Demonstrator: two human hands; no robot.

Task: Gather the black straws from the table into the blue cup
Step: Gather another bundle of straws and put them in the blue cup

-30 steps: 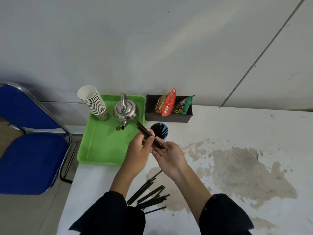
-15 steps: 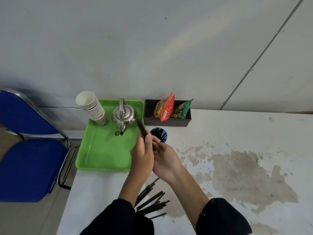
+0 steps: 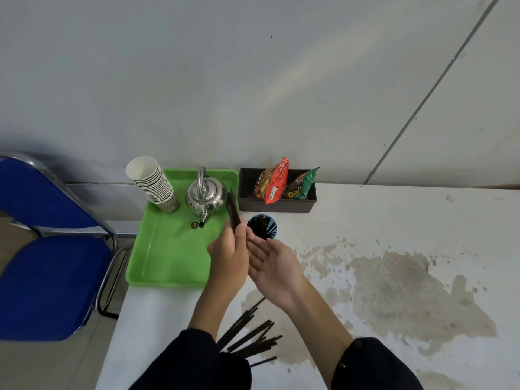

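My left hand (image 3: 228,256) is closed around a bundle of black straws (image 3: 233,208) that stick up and away from the fist, just left of the blue cup (image 3: 273,229). The cup stands on the white table in front of the dark box and holds several black straws. My right hand (image 3: 274,267) is open, palm turned toward the left hand, just below the cup and holding nothing. Several more black straws (image 3: 250,334) lie loose on the table near its front edge, between my forearms.
A green tray (image 3: 166,257) at the left holds a steel kettle (image 3: 206,197) and a stack of paper cups (image 3: 153,182). A dark box (image 3: 277,206) with snack packets sits behind the cup. A blue chair (image 3: 42,266) stands left of the table. The tabletop (image 3: 394,291) is stained.
The straw bundle has passed from between both hands into the left fist alone and now stands more upright. The right hand has let go and opened. The camera view shifted downward.
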